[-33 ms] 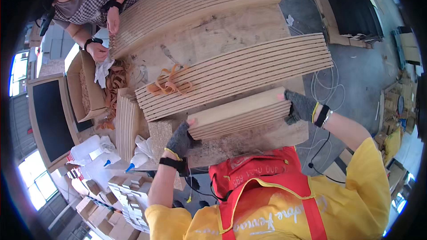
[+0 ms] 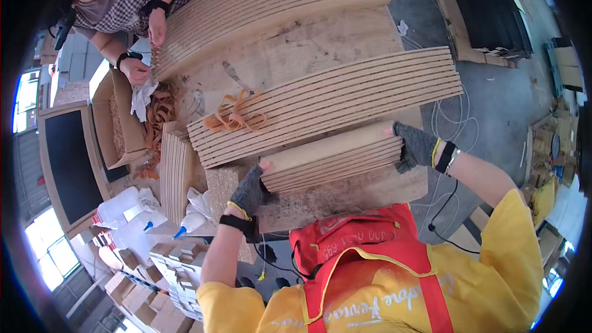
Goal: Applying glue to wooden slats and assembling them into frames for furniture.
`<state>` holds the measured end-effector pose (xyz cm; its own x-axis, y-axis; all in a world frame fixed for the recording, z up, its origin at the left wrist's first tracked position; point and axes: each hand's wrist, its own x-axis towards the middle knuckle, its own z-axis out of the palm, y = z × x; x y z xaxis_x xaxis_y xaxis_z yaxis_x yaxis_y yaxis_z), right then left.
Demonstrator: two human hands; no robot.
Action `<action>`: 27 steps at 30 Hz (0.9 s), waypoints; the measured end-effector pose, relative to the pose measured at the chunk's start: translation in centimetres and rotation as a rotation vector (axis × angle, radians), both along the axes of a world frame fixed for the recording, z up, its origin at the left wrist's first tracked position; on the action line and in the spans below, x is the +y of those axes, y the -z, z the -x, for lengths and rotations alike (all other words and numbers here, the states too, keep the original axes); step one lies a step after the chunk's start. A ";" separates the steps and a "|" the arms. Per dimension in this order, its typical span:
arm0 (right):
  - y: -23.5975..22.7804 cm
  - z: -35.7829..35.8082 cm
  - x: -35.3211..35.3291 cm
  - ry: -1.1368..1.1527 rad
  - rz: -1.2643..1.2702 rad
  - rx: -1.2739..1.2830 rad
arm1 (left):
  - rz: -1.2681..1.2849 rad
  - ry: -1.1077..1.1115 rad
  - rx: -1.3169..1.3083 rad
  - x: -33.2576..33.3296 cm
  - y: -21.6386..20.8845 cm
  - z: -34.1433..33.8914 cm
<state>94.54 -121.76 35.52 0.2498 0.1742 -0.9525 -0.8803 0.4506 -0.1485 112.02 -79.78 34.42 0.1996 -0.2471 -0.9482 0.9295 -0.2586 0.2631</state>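
Observation:
A short stack of thin wooden boards (image 2: pixel 333 159) lies across the near part of the worktable (image 2: pixel 370 192). My left hand (image 2: pixel 248 192), in a grey fingertip-less glove, grips its left end. At its right end my right hand (image 2: pixel 416 147), gloved alike, is closed on the boards. Their top face looks smooth, and the layered edges face me. Just beyond lies a longer row of wooden strips (image 2: pixel 345 95) with dark gaps between them. A loose tangle of orange bands (image 2: pixel 234 114) rests on that row's left part.
Across the table a person's hand (image 2: pixel 134 71) holds a white cloth (image 2: pixel 143 98) beside a large set of strips (image 2: pixel 265 9). At left are a cardboard box (image 2: pixel 114 126), more boards (image 2: pixel 174 172), a chipboard block (image 2: pixel 223 188) and white bottles with blue tips (image 2: pixel 192 225). Cables (image 2: pixel 472 117) trail on the right-hand floor.
The short stack has tipped slightly, so more of its layered edges shows. My left wrist has shifted a little leftward; both hands keep their grip.

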 end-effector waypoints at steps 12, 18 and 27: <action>2.1 2.2 -1.5 0.465 -0.241 -0.116 | 0.086 -0.419 0.005 5.0 3.0 1.3; 2.6 7.5 0.5 0.418 -0.070 0.019 | -0.363 -0.223 -0.710 4.9 -2.6 7.6; -3.3 3.4 11.5 -0.359 -0.079 -0.344 | -1.182 0.610 -1.184 15.2 -2.5 16.4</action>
